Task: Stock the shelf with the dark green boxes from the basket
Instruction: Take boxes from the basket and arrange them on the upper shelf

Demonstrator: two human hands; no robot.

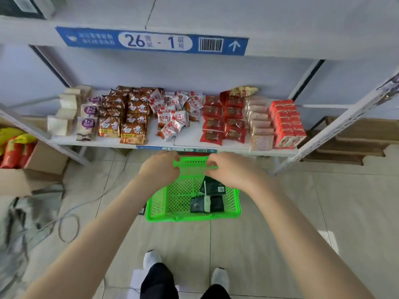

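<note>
**Both hands on basket handle, boxes not yet shelved**

Centre frame: two dark green boxes [207,204] lie right side of the green basket [192,218], on the floor. Just above, left hand [160,167] and right hand [228,170] curl fingers round the handle [195,165] ends. Upper centre: shelf [103,142] crowded with snack packs [133,117]. Risk: an uneven lift tilts the basket and the boxes slide; little free shelf room.

A cardboard box [43,162] sits at the left edge, a grey cable [59,229] loops below it, and red cartons [287,124] stand centre-right.
</note>
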